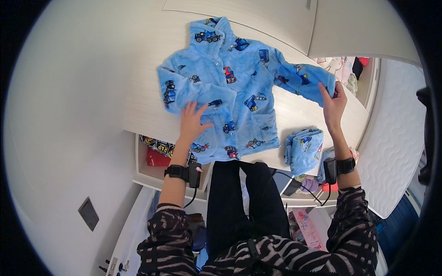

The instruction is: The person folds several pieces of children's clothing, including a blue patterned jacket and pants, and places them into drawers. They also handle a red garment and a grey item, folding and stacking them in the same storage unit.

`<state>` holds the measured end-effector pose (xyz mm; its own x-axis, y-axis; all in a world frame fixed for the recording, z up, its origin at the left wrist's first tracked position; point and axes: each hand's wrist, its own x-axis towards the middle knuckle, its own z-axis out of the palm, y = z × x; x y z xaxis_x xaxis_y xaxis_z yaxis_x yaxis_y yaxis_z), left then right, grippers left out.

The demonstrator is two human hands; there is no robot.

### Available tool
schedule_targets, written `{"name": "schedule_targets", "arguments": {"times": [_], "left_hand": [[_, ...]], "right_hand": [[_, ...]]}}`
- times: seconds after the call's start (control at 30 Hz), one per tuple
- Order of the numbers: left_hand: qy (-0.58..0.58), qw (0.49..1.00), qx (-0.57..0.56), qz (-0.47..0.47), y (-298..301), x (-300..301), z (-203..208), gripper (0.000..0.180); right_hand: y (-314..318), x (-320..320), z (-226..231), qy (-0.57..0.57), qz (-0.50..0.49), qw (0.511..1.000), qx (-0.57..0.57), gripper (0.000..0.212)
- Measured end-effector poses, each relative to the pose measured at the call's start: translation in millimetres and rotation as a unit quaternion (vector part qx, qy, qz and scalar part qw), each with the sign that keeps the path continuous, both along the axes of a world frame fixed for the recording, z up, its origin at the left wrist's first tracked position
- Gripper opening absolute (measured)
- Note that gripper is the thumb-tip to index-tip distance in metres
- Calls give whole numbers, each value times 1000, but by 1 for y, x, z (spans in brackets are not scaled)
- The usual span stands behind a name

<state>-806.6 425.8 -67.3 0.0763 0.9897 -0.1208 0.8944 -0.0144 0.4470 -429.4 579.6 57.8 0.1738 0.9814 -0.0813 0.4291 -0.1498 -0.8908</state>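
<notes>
Black-and-pale striped cloth of the person's long-sleeved top (276,253) lies nearest the camera, with black trousers (230,198) beyond it and a black strap (177,172) carrying a small box around each wrist. Past them, a light-blue plush child's jacket (244,96), printed with cartoon trucks and diggers, is spread front side up on the pale wood-grain tabletop (149,112), its tall collar pointing away from the person and its hem reaching the near edge. The sleeve on the left is folded across the front; the one on the right stretches out sideways.

The left hand (191,124) lies over the jacket's lower left side, at the folded sleeve, its fingers spread apart. The right hand (334,108) has its fingers clamped on the cuff of the outstretched sleeve, thumb toward the jacket.

Near the right forearm, close to the near edge, sits a compact folded bundle of matching blue plush fabric (305,147). Below the edge on the left, a white-sided open drawer (147,181) holds red and dark patterned clothes. A white quilted mattress (391,124) stretches along the right, and a grey square socket plate (88,214) is set in the white wall (69,138) on the left.
</notes>
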Motion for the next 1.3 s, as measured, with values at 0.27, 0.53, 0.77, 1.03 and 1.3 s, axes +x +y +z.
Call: {"name": "schedule_targets", "arguments": {"times": [0.27, 0.53, 0.77, 1.03, 1.3], "left_hand": [[-61, 986, -106, 112, 2, 25, 3, 58], [-21, 976, -130, 176, 16, 88, -8, 44], [-183, 977, -17, 113, -5, 98, 35, 35], [-146, 944, -292, 47, -25, 79, 15, 31], [-203, 930, -159, 261, 4, -9, -5, 22]], "right_hand": [[-71, -83, 8, -37, 163, 986, 9, 27], [-69, -110, -3, -69, 193, 978, -47, 28], [-36, -77, 21, -22, 107, 994, -22, 18], [-89, -113, 10, -44, 306, 951, -5, 25], [-103, -125, -56, -6, 501, 841, -206, 18]]}}
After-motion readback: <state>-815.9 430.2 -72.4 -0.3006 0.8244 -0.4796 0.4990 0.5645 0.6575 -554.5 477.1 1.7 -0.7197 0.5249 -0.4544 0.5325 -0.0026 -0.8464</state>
